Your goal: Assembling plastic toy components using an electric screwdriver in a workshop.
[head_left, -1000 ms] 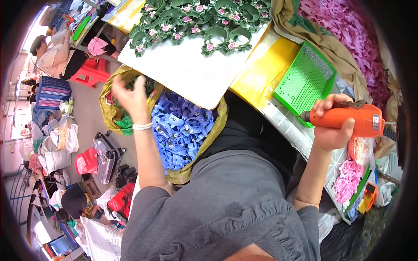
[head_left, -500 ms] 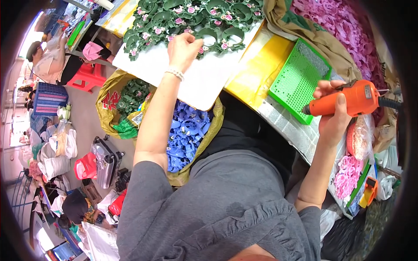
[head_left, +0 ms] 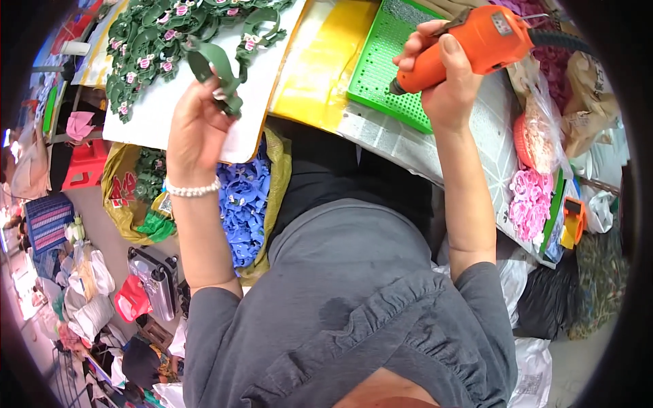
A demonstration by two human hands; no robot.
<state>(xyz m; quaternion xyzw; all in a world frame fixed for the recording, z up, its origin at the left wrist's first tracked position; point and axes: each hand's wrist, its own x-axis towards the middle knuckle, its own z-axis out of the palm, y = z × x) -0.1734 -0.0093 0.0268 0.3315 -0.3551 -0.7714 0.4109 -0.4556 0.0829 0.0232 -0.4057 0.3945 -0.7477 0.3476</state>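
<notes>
My left hand (head_left: 195,129) is closed on a dark green curved plastic piece (head_left: 201,62), lifted above the white board (head_left: 235,129). The piece is ring-like with a small light-coloured part near my fingers. Several similar green pieces (head_left: 143,61) with pink-and-white decorations lie on the board beyond. An orange electric screwdriver (head_left: 476,46) is gripped in my right hand (head_left: 452,92), its tip pointing left over a perforated green tray (head_left: 381,71). Small metallic bits, too small to name, lie at the tray's far end.
Left of my lap, a yellow bag holds blue plastic pieces (head_left: 245,204); another yellow bag (head_left: 119,173) holds green ones. Yellow sheeting (head_left: 326,54) covers the table between board and tray. Pink pieces (head_left: 532,200) lie at the right. A suitcase (head_left: 158,285) stands on the floor.
My left hand has come up off the board and nearer to me with a green piece in it. The screwdriver has moved over the tray. The whole view has shifted.
</notes>
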